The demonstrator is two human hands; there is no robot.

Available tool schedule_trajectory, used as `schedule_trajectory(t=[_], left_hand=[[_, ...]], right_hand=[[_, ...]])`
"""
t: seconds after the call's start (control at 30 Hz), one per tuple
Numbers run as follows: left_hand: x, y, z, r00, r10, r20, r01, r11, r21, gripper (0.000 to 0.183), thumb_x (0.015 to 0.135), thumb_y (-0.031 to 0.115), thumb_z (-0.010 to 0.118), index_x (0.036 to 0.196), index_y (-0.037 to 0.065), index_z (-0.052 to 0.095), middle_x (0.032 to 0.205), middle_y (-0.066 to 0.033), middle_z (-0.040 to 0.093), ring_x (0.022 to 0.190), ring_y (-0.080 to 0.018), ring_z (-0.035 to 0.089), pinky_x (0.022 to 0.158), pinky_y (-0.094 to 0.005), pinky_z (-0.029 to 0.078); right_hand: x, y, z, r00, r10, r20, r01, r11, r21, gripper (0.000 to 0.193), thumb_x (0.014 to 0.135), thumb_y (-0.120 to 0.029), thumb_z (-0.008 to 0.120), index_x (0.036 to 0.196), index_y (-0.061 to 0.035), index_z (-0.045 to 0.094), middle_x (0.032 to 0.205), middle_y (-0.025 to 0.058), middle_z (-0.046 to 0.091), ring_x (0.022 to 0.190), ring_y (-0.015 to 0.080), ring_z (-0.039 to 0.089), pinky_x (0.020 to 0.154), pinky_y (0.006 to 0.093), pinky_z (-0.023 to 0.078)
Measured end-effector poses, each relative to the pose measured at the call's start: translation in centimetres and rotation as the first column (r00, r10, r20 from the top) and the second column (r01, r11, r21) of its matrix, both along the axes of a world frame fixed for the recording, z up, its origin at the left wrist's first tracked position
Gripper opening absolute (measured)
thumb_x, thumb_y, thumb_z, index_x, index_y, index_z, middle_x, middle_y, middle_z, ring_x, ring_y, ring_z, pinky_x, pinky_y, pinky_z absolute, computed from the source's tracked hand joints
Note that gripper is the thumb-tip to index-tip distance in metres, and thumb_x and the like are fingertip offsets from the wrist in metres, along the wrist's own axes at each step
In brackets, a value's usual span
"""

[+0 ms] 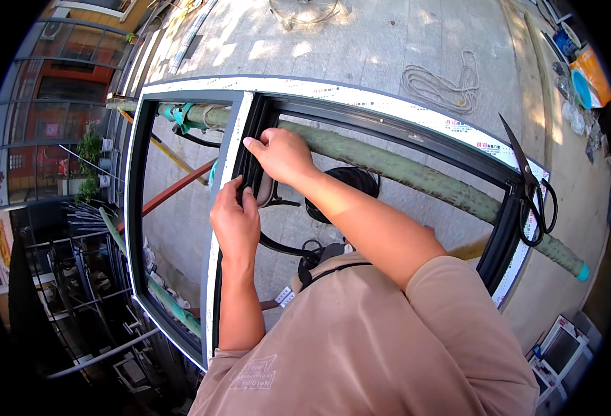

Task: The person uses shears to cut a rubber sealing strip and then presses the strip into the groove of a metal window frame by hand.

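Observation:
A large window frame (pixel 333 89) with dark grooves and white printed protective film lies before me, split by a middle bar (pixel 230 149). My left hand (pixel 237 220) pinches a black rubber sealing strip (pixel 277 246) against that bar's inner side. The strip's loose length curves down toward my waist. Farther up the same bar, my right hand (pixel 281 154) is closed, its thumb pressed onto the strip along the groove; the curled fingers hide part of it. Black-handled scissors (pixel 533 194) rest on the frame's right corner, blades pointing away.
Green wrapped poles (pixel 402 166) support the frame. Beneath it sits a black coil (pixel 347 193) on the paved floor. A loose rope (pixel 444 87) lies beyond the far edge. Metal racks (pixel 76 277) and potted plants (pixel 90 156) stand left; bags (pixel 591 76) and a basin lie far right.

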State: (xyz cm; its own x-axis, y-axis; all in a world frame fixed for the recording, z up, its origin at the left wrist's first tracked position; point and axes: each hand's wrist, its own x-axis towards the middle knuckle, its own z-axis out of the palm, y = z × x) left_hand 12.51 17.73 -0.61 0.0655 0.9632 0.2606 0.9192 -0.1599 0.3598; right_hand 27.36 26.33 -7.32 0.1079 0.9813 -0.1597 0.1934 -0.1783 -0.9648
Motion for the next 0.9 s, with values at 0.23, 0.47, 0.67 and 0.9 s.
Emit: schedule_trajectory(t=[0.23, 0.47, 0.67, 0.9], left_hand=[[0.1, 0.1, 0.0, 0.999, 0.018, -0.037, -0.019, 0.999, -0.03, 0.025, 0.102, 0.005, 0.076, 0.125, -0.005, 0.079, 0.115, -0.0277, 0.082, 0.106, -0.0473, 0.08, 0.096, -0.0517, 0.063], [0.4, 0.3, 0.0, 0.998, -0.012, -0.067, 0.012, 1.0, 0.01, 0.025, 0.101, 0.004, 0.077, 0.125, -0.005, 0.079, 0.114, -0.0276, 0.082, 0.104, -0.0473, 0.08, 0.096, -0.0512, 0.063], [0.2, 0.1, 0.0, 0.999, -0.039, -0.033, 0.04, 0.999, 0.027, 0.025, 0.101, 0.004, 0.078, 0.125, -0.005, 0.08, 0.114, -0.0274, 0.082, 0.104, -0.0474, 0.08, 0.095, -0.0514, 0.063], [0.1, 0.1, -0.1, 0.999, -0.026, -0.047, 0.027, 1.0, 0.013, 0.027, 0.103, 0.008, 0.078, 0.126, -0.004, 0.08, 0.116, -0.0264, 0.083, 0.105, -0.0426, 0.082, 0.097, -0.047, 0.063]], right_hand=[[-0.8, 0.6, -1.0, 0.983, -0.047, -0.18, 0.036, 0.997, -0.061, 0.05, 0.1, -0.05, 0.083, 0.094, -0.0004, 0.079, 0.094, 0.0271, 0.081, 0.093, 0.0487, 0.08, 0.085, 0.0569, 0.063], [-0.6, 0.2, -0.8, 0.988, -0.069, -0.137, 0.068, 0.998, -0.009, 0.052, 0.102, -0.051, 0.081, 0.098, 0.0007, 0.079, 0.088, 0.0221, 0.081, 0.086, 0.0416, 0.08, 0.079, 0.0516, 0.062], [-0.7, 0.1, -1.9, 0.969, -0.041, -0.244, 0.042, 0.999, 0.0, 0.05, 0.106, -0.049, 0.076, 0.099, 0.0003, 0.08, 0.097, 0.0283, 0.081, 0.098, 0.049, 0.079, 0.089, 0.0564, 0.062], [-0.6, 0.7, -2.4, 0.97, -0.006, -0.244, 0.002, 1.0, -0.014, 0.051, 0.108, -0.049, 0.072, 0.101, 0.0011, 0.079, 0.099, 0.0283, 0.081, 0.099, 0.0486, 0.08, 0.092, 0.0561, 0.061]])
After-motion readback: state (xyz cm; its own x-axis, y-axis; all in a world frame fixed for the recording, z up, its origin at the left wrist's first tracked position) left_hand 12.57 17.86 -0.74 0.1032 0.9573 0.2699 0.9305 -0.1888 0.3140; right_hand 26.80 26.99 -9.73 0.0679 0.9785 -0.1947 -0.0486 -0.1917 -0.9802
